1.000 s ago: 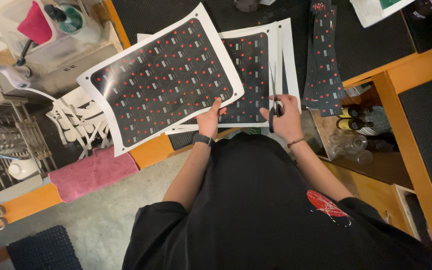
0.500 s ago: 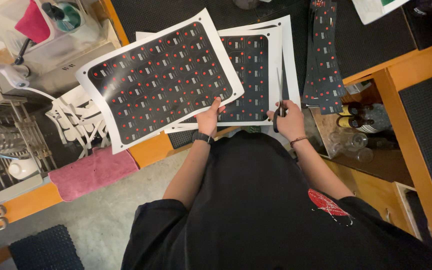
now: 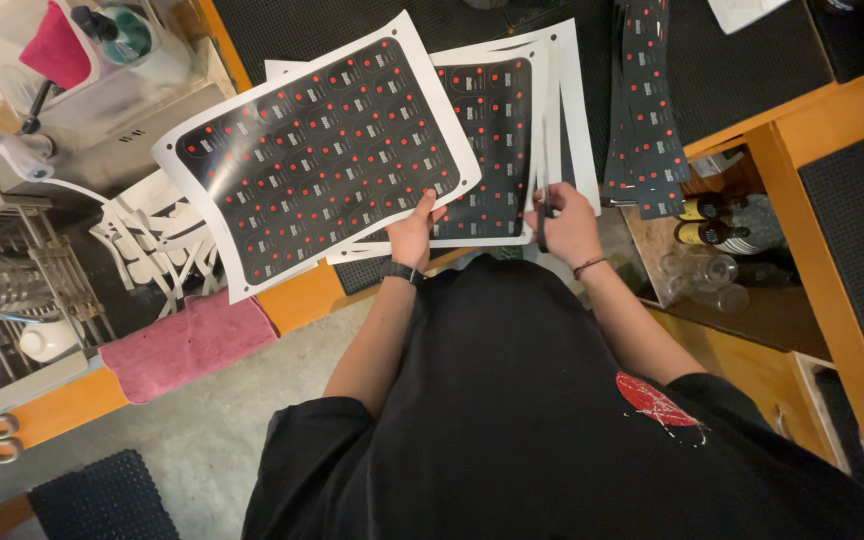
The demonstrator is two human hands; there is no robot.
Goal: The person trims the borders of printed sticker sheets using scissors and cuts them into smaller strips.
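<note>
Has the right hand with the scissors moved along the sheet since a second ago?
Yes. The right hand with the scissors has crept up the printed sheet, away from its near edge and further from the counter edge.

Orange wooden counter (image 3: 802, 110) edges, grey floor (image 3: 202, 440), perhaps concrete, pink towel (image 3: 187, 340).

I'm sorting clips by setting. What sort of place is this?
Probably behind a bar or cafe counter: black rubber mats cover the orange counter, bottles and glasses sit on a lower shelf, and a dish rack stands at the left.
</note>
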